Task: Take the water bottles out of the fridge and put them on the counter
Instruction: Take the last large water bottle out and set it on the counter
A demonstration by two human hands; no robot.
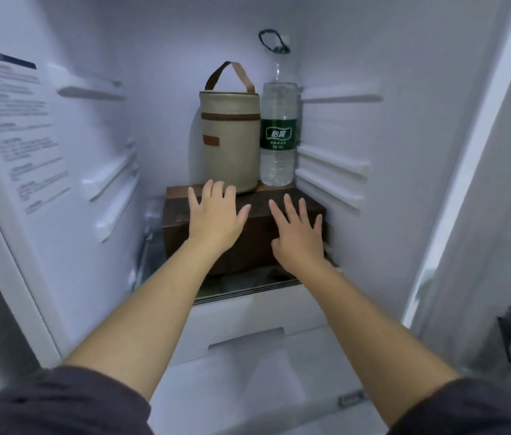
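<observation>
Inside the fridge, left hand [216,211] and right hand [298,229] reach forward, fingers spread, each grip empty.

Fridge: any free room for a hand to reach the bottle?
Free: the box top in front of the bottle, above the right hand. Also open space left of the bag. Crowded: bottle stands tight between bag and right wall.

Open air above brown box [241,215] lets hands thru to water bottle [278,133], tho beige bag [229,142] crowds its left & fridge wall [404,120] its right.
</observation>
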